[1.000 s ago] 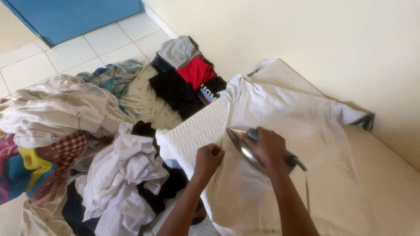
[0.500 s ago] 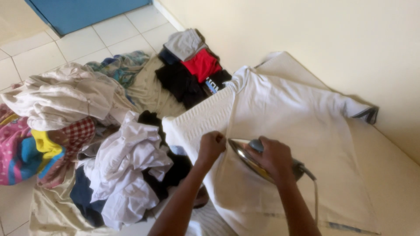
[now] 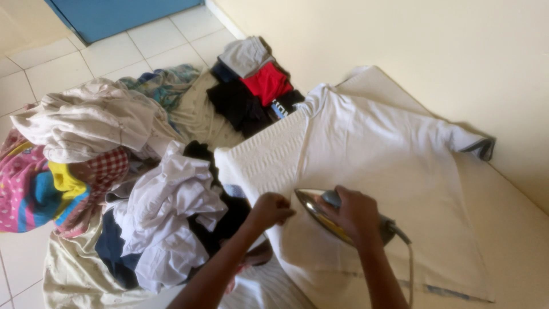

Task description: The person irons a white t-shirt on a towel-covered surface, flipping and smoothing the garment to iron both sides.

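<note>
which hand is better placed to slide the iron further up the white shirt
Right, most likely. The right hand already grips the iron on the white shirt, while the left hand pinches the shirt's edge beside it, apparently holding the fabric flat.

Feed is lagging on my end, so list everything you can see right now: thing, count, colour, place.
White T-shirt: one, white with dark sleeve trim, spread flat on the pad.
Ironing pad: one, cream, on the floor by the wall.
Iron: one, silver soleplate tilted up, on the shirt's lower part.
Folded stack: several pieces, grey, red, black, beyond the shirt's collar.
Loose pile: many garments, white, beige, pink, checked red, left of the pad.
Floor tiles: white, top left.
Door: blue, top edge.
Left hand: pinching the shirt's edge.
Right hand: gripping the iron's handle.
</note>
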